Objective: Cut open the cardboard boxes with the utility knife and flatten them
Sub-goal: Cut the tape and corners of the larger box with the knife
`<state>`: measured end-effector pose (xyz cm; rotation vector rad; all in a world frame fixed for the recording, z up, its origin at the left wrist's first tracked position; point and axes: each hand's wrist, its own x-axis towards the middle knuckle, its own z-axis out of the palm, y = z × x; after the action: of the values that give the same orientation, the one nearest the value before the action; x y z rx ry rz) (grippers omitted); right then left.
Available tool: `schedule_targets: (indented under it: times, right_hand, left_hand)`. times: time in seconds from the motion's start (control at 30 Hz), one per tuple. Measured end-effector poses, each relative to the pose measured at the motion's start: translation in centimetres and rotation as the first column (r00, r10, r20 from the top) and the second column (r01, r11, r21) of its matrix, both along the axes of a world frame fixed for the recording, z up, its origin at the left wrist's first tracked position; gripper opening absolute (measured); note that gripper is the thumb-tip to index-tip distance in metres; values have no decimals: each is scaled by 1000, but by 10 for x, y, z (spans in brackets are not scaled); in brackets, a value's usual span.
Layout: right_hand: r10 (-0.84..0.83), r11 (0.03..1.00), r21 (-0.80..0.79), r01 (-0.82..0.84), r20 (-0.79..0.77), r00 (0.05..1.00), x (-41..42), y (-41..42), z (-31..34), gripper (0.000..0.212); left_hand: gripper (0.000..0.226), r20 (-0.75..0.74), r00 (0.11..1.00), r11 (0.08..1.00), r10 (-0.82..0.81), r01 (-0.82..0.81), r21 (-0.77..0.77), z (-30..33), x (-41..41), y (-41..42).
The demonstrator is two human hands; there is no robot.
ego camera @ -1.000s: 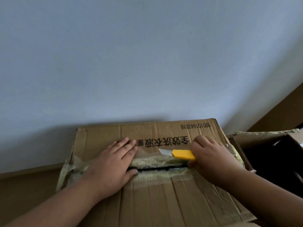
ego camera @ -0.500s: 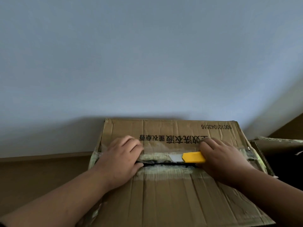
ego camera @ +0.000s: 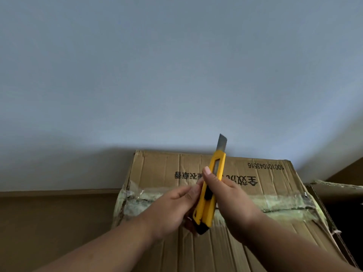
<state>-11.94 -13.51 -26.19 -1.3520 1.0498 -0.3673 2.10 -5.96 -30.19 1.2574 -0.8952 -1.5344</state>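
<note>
Upright above the box, a yellow plastic utility knife (ego camera: 209, 193) with its grey blade extended is gripped by the right hand (ego camera: 227, 201), while its lower body is pinched by the left hand (ego camera: 172, 209). Beneath both, the worn brown cardboard box (ego camera: 255, 242) lies with its taped seam slit.

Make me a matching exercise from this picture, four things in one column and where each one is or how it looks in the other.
Things:
1. utility knife
2. blade
3. taped seam
4. printed number

States:
A. runs across the box top
B. near the box's far right corner
C. yellow, held in both hands
D. extended, pointing up

Pairs: 1-C, 2-D, 3-A, 4-B
</note>
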Motion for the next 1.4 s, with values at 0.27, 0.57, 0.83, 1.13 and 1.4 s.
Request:
schedule_targets:
  times: [0.27, 0.57, 0.83, 1.13, 1.4]
  right_hand:
    - [-34, 992, 129, -1, 265, 964, 2, 8, -35, 58]
    - [-143, 968, 239, 76, 279, 950, 13, 11, -42, 42]
    - [-164, 955, 282, 90, 249, 955, 16, 7, -52, 43]
    - [-187, 941, 322, 106, 231, 955, 19, 7, -45, 39]
    - [-226, 935, 325, 140, 245, 943, 23, 5, -41, 36]
  left_hand:
    - [31, -61, 994, 992, 91, -85, 93, -2, -1, 8]
    - [37, 86, 994, 979, 66, -81, 185, -3, -2, 6]
    - [36, 166, 983, 967, 83, -120, 224, -4, -4, 2]
    - [25, 28, 1000, 971, 4, -11, 237, -9, 5, 2]
    - [13, -162, 985, 982, -54, 82, 171, -7, 11, 5]
